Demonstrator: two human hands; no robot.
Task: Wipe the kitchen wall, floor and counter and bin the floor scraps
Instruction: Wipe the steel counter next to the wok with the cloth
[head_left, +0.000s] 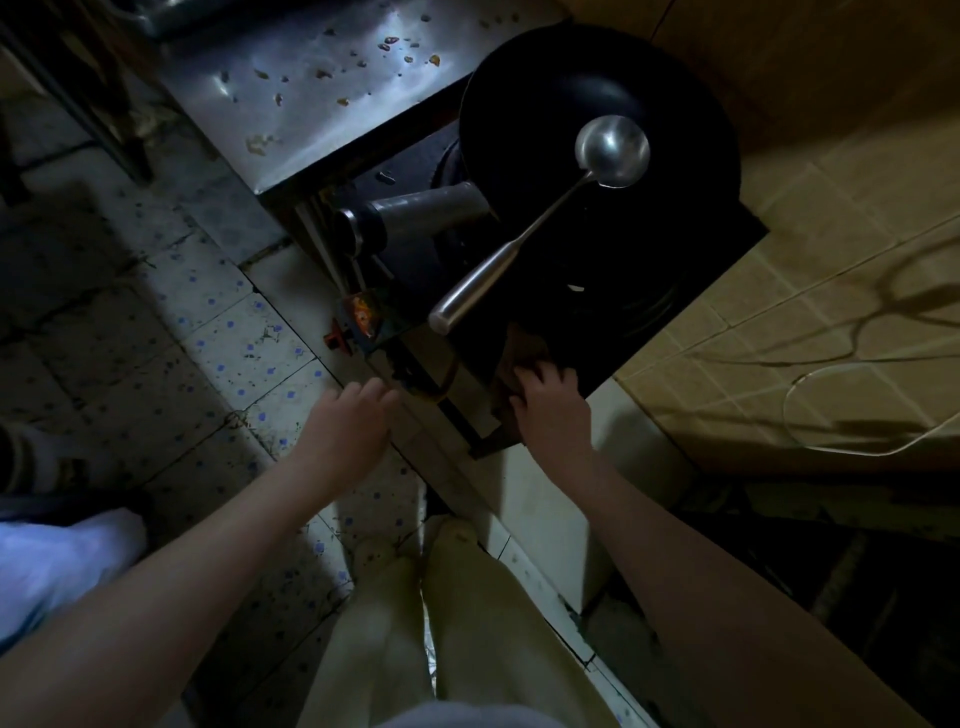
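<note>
Dimly lit: right hand (553, 402) presses fingers on something dark, maybe a cloth, at the stove's (675, 270) front edge; grip unclear. Left hand (348, 421) hovers loosely spread, empty, over the floor (218, 332). Scraps (332, 73) sit on the steel bench (291, 114). Risk: bumping the ladle (519, 244) handle overhanging the wok (597, 104), knocking it down.

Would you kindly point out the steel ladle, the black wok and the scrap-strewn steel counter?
Shiny steel ladle (613, 150): head view, on its bowl.
Round black wok (530, 104): head view, on its inner wall.
Scrap-strewn stainless steel counter (291, 109): head view, on a bare patch.
</note>
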